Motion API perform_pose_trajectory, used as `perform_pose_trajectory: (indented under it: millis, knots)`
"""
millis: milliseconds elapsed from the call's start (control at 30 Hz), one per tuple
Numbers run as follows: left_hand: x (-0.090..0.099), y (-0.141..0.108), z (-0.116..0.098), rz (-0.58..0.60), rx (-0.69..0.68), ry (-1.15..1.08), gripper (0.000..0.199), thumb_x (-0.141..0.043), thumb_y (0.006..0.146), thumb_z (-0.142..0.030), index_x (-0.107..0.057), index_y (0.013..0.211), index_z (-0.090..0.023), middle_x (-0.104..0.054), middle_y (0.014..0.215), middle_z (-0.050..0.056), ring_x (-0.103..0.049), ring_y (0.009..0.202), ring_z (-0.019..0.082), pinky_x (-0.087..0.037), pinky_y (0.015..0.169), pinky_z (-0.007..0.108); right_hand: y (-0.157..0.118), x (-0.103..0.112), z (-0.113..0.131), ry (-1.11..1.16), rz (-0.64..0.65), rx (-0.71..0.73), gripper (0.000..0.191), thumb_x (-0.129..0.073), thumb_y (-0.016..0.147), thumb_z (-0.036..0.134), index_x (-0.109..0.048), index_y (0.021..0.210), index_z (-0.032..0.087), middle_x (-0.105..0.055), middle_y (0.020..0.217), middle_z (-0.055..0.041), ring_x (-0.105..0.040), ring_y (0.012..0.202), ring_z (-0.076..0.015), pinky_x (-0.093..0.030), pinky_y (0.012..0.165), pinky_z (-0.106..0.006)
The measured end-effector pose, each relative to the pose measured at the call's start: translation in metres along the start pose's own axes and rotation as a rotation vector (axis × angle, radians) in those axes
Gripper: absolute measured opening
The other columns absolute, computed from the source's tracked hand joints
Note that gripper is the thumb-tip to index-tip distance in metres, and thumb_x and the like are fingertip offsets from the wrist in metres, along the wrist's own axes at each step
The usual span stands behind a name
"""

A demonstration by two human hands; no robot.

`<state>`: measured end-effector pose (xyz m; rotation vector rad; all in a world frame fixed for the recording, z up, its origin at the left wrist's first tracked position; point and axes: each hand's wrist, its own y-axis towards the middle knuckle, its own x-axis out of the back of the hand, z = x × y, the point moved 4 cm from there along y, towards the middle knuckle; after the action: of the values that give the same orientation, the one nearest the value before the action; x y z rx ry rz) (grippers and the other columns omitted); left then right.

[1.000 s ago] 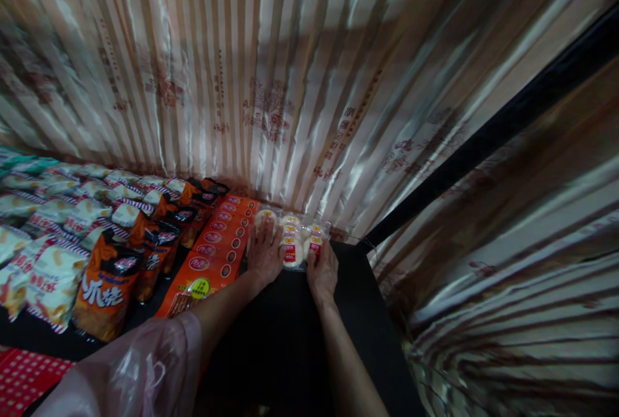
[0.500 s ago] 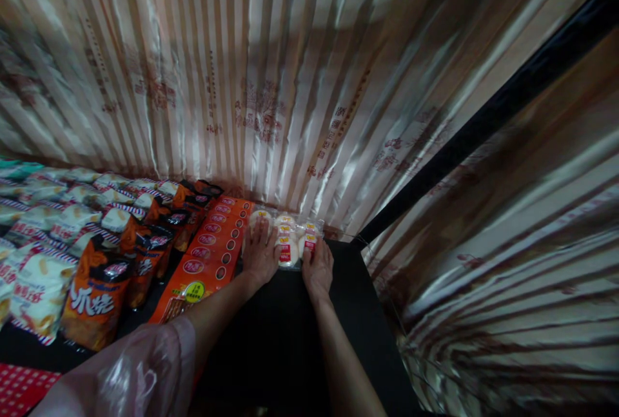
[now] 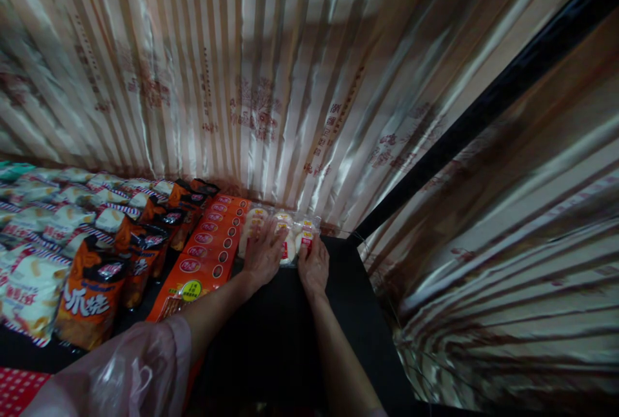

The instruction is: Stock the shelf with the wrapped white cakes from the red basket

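Note:
Clear packs of round white crackers [image 3: 282, 217], with small yellow and red labels, lie in a row at the back of the black table [image 3: 271, 339]. My left hand [image 3: 264, 259] rests over the left and middle packs, its fingers stretched out and partly covering them. At the right end of the row my right hand [image 3: 314, 269] touches the right-hand pack [image 3: 306, 230], fingers extended along its front and right side. Just left of the crackers, a row of overlapping orange packets [image 3: 206, 240] with oval pink logos runs from back to front.
Black-and-orange snack bags [image 3: 91, 294] stand left of the orange packets, with several rows of white snack bags [image 3: 31, 288] beyond them. A pleated, shiny curtain [image 3: 261, 69] rises behind the table. A dark pole [image 3: 459, 127] slants across on the right. Red checked cloth [image 3: 19, 391] shows at lower left.
My left hand has shifted slightly right over the cracker packs, showing more of the left pack. My right hand remains at the right-hand pack. The view has turned a little.

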<state>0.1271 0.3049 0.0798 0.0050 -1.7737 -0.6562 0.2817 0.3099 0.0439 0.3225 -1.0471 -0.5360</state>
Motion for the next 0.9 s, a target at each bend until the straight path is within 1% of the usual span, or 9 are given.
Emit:
perform_pose_trajectory:
  millis: [100,167,267,400,600,733,900]
  knots:
    - [-0.005,-0.004,-0.013,0.015,-0.169,-0.023,0.045,-0.036,0.091,-0.031,-0.038,0.137,-0.027,-0.03,0.149,0.004,-0.017,0.14,0.024,-0.011,0.113,0.049,0.0,0.0,0.0,-0.01,-0.001,-0.001,0.054,-0.028,0.09,0.036,-0.042,0.132,0.004,-0.053,0.127,-0.0207,-0.045,0.12,-0.0259,-0.032,0.103,-0.044]
    - [-0.01,-0.005,-0.018,0.029,-0.222,-0.03,0.044,-0.036,0.092,-0.032,-0.04,0.135,-0.026,-0.032,0.148,0.004,-0.019,0.139,0.024,-0.013,0.113,0.05,0.0,0.0,-0.001,-0.007,-0.006,0.003,0.053,-0.029,0.09,0.036,-0.043,0.131,0.006,-0.053,0.127,-0.0197,-0.046,0.12,-0.0256,-0.033,0.103,-0.044]
    - [-0.016,-0.005,-0.019,0.036,-0.214,-0.026,0.042,-0.036,0.092,-0.031,-0.043,0.133,-0.024,-0.035,0.146,0.005,-0.021,0.138,0.025,-0.017,0.112,0.049,0.0,-0.001,-0.002,-0.001,-0.014,0.007,0.052,-0.031,0.089,0.036,-0.044,0.13,0.007,-0.054,0.126,-0.0192,-0.046,0.119,-0.0259,-0.034,0.102,-0.044]
    - [-0.019,-0.004,-0.018,0.044,-0.247,-0.006,0.042,-0.038,0.091,-0.029,-0.044,0.132,-0.022,-0.036,0.145,0.006,-0.022,0.138,0.025,-0.016,0.113,0.047,-0.001,-0.002,-0.004,0.011,-0.027,0.026,0.052,-0.031,0.089,0.037,-0.043,0.131,0.008,-0.054,0.126,-0.0189,-0.047,0.118,-0.0261,-0.035,0.101,-0.044]
    - [-0.018,-0.005,-0.017,0.051,-0.273,0.04,0.043,-0.036,0.092,-0.03,-0.041,0.134,-0.021,-0.031,0.148,0.007,-0.019,0.139,0.023,-0.013,0.113,0.047,-0.001,-0.001,-0.001,0.011,-0.01,0.021,0.054,-0.028,0.09,0.038,-0.041,0.132,0.007,-0.052,0.127,-0.0202,-0.045,0.12,-0.0264,-0.034,0.101,-0.046]
    - [-0.019,-0.006,-0.016,0.066,-0.278,0.041,0.045,-0.036,0.092,-0.031,-0.039,0.136,-0.021,-0.03,0.148,0.007,-0.017,0.139,0.024,-0.014,0.113,0.047,-0.001,-0.001,0.0,0.004,-0.015,0.006,0.055,-0.027,0.09,0.038,-0.041,0.133,0.006,-0.051,0.128,-0.0207,-0.042,0.122,-0.0273,-0.032,0.101,-0.047]
    - [-0.022,-0.007,-0.014,0.04,-0.271,0.01,0.048,-0.034,0.093,-0.03,-0.032,0.14,-0.022,-0.026,0.15,0.006,-0.016,0.14,0.022,-0.013,0.113,0.046,-0.002,-0.005,-0.004,0.016,-0.014,-0.008,0.058,-0.026,0.09,0.038,-0.038,0.135,0.004,-0.047,0.133,-0.0217,-0.038,0.126,-0.0279,-0.029,0.103,-0.048]
